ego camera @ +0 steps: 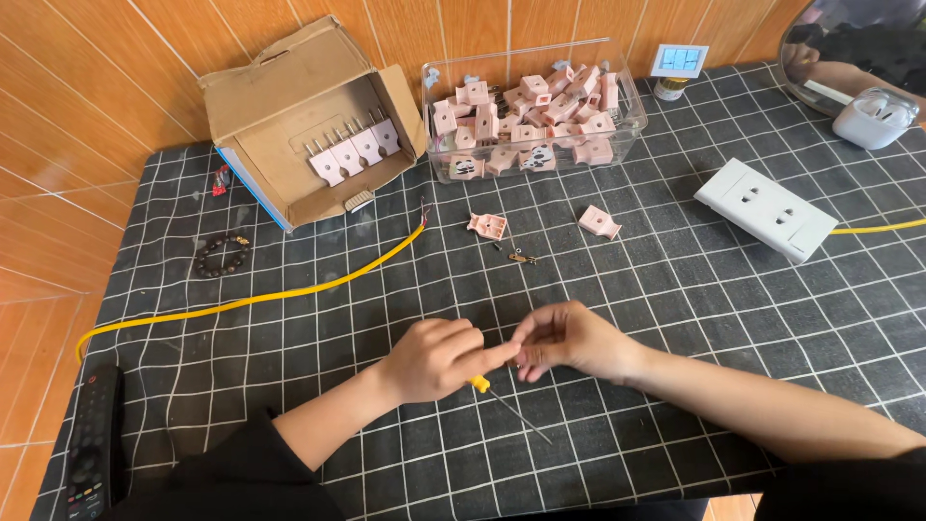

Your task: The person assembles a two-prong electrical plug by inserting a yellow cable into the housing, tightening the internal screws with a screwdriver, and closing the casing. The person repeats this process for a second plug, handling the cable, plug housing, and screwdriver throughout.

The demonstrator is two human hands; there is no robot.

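Both hands meet near the surface's front edge: left hand point(432, 359) grips a yellow-handled screwdriver point(508, 403), right hand point(569, 340) pinches closed on something too small to identify.

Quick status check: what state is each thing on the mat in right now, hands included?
Left hand: closed around the screwdriver, shaft pointing down-right.
Right hand: fingertips pinched together against the left hand; what they hold cannot be told.
Cardboard box: open, on its side, plugs inside.
Clear bin: open, full of pink plug parts.
Pink plug half: open, lying loose.
Yellow cable: end stripped, unconnected.
White socket: nothing plugged in.
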